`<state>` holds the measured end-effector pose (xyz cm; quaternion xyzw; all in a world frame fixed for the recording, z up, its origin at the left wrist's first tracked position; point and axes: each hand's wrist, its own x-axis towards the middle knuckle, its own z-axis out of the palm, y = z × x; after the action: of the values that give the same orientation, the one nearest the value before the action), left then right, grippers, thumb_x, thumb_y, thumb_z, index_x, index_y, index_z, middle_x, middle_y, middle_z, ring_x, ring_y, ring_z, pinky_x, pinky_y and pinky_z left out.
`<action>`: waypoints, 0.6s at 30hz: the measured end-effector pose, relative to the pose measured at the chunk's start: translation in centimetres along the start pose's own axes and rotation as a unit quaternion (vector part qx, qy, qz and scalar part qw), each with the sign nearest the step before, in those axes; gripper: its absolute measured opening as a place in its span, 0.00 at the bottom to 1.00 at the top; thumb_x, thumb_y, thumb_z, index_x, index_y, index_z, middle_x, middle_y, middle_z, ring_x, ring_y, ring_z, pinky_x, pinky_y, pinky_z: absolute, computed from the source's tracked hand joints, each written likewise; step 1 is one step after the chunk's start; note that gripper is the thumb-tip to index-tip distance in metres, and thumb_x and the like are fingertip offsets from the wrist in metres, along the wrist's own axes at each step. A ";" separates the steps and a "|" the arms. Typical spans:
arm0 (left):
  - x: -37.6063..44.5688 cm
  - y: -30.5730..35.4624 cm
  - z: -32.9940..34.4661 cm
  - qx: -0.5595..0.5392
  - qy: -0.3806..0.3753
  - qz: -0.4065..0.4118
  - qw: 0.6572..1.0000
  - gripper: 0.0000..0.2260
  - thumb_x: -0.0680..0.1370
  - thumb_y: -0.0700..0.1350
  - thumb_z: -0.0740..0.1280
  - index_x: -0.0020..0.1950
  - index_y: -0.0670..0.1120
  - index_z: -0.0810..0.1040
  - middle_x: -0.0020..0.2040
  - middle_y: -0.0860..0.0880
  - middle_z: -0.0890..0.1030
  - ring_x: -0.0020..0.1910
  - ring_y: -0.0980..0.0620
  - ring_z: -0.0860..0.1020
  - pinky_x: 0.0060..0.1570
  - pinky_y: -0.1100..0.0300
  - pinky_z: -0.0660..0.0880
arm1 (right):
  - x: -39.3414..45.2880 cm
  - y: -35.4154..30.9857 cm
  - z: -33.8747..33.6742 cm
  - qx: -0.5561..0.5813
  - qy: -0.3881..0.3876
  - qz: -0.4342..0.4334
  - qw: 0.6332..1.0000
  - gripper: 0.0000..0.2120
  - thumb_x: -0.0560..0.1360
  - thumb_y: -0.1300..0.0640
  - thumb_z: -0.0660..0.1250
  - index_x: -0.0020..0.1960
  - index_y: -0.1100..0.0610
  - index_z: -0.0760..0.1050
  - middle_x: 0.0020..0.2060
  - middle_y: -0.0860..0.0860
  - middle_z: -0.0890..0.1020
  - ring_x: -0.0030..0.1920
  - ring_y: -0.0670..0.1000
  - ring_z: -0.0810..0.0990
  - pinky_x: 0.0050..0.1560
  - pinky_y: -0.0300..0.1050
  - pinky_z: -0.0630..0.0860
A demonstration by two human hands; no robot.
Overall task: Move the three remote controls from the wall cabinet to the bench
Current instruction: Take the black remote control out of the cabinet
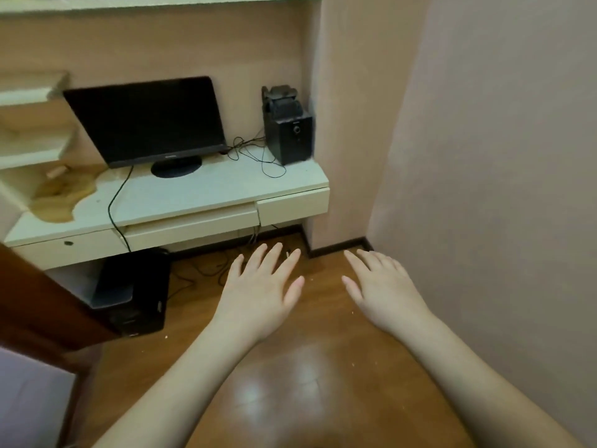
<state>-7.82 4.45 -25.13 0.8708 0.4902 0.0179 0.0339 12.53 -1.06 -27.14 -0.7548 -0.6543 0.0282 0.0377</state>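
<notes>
Shelf (155, 1) along top edge cut off, contents unreadable; stepped shelves (29, 124) at left edge cropped & blurred. Small pale item (57, 172) on desk, upper left, too soft to ID. Black clutter (280, 95) atop speaker (289, 134) indistinct. PC tower (135, 292) partly behind dark panel (42, 305), lower left. Both forearms run off bottom edge

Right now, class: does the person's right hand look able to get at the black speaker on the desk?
Probably yes. The right hand is open and empty over the floor, and nothing stands between it and the speaker at the desk corner; a forward reach looks needed.
</notes>
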 end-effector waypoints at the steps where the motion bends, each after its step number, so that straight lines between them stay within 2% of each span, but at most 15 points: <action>1: 0.3 -1.5 -0.3 -0.004 0.002 -0.009 1.000 0.25 0.80 0.62 0.41 0.77 0.60 0.46 0.79 0.52 0.50 0.78 0.50 0.45 0.75 0.46 0.47 | 1.4 -1.4 -0.3 0.000 0.001 -0.017 1.000 0.27 0.80 0.42 0.45 0.77 0.49 0.55 0.75 0.51 0.64 0.74 0.54 0.60 0.74 0.51 0.55; 3: 1.0 -4.0 -0.6 -0.002 0.009 -0.025 1.000 0.26 0.79 0.63 0.38 0.77 0.60 0.47 0.79 0.52 0.50 0.78 0.50 0.46 0.75 0.47 0.46 | 3.6 -3.9 -1.0 -0.007 0.015 -0.040 0.999 0.27 0.80 0.42 0.45 0.76 0.50 0.56 0.74 0.52 0.65 0.74 0.54 0.61 0.73 0.51 0.56; 7: 2.3 -7.8 -1.5 0.022 0.027 -0.045 0.998 0.31 0.74 0.64 0.33 0.77 0.60 0.48 0.79 0.52 0.53 0.77 0.49 0.49 0.75 0.47 0.48 | 7.4 -6.6 -1.6 -0.023 0.032 -0.068 0.997 0.34 0.75 0.39 0.38 0.74 0.51 0.61 0.71 0.53 0.70 0.71 0.56 0.66 0.71 0.53 0.61; 11: 4.6 -10.1 -2.4 0.033 0.035 -0.067 0.997 0.28 0.77 0.63 0.37 0.77 0.59 0.51 0.78 0.51 0.57 0.76 0.48 0.53 0.74 0.48 0.52 | 10.8 -7.3 -2.0 -0.027 0.057 -0.073 0.995 0.29 0.77 0.41 0.47 0.68 0.53 0.71 0.63 0.55 0.78 0.64 0.59 0.75 0.65 0.55 0.69; 14: 8.1 -10.3 -3.5 0.019 0.047 -0.070 0.996 0.26 0.79 0.63 0.40 0.77 0.59 0.50 0.78 0.50 0.56 0.77 0.48 0.51 0.73 0.46 0.54 | 13.2 -6.7 -2.3 -0.033 0.069 -0.084 0.994 0.28 0.77 0.41 0.48 0.68 0.54 0.71 0.64 0.55 0.77 0.64 0.57 0.75 0.65 0.55 0.69; 18: 12.8 -9.6 -4.5 0.014 0.082 -0.082 0.993 0.29 0.76 0.64 0.37 0.77 0.60 0.50 0.78 0.51 0.56 0.77 0.50 0.53 0.74 0.46 0.54 | 17.0 -4.8 -2.9 -0.013 0.082 -0.095 0.992 0.29 0.77 0.40 0.47 0.70 0.54 0.69 0.67 0.55 0.74 0.67 0.56 0.72 0.67 0.55 0.67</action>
<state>-9.65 20.50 -21.39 0.8236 0.5613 0.0793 -0.0168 10.48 16.42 -23.66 -0.6897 -0.7178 -0.0458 0.0834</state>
